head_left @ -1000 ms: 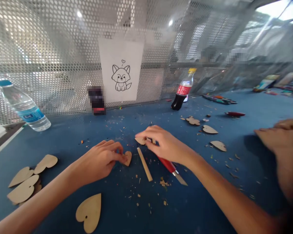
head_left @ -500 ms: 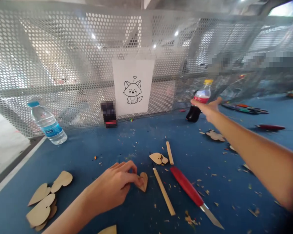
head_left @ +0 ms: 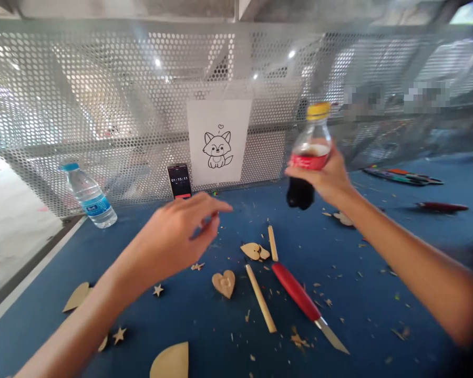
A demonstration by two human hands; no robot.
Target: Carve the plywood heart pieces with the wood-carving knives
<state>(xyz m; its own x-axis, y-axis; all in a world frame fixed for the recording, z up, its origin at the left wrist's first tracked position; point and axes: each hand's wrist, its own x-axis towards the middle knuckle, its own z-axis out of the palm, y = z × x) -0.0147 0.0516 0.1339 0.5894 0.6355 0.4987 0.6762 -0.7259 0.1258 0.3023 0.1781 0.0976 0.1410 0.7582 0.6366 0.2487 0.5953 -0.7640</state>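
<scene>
Beyond the knife (head_left: 299, 296), the right hand (head_left: 333, 177) clasps the cola bottle (head_left: 308, 159); lifting seems the step, steadiness the next need. Left of the knife, the left hand (head_left: 183, 227) hangs empty, grip parted.

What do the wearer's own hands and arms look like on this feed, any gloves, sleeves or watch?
Both the left hand and right hand are ungloved, with no ring showing. Left forearm and right forearm show no sleeve, watch or bracelet.
</scene>
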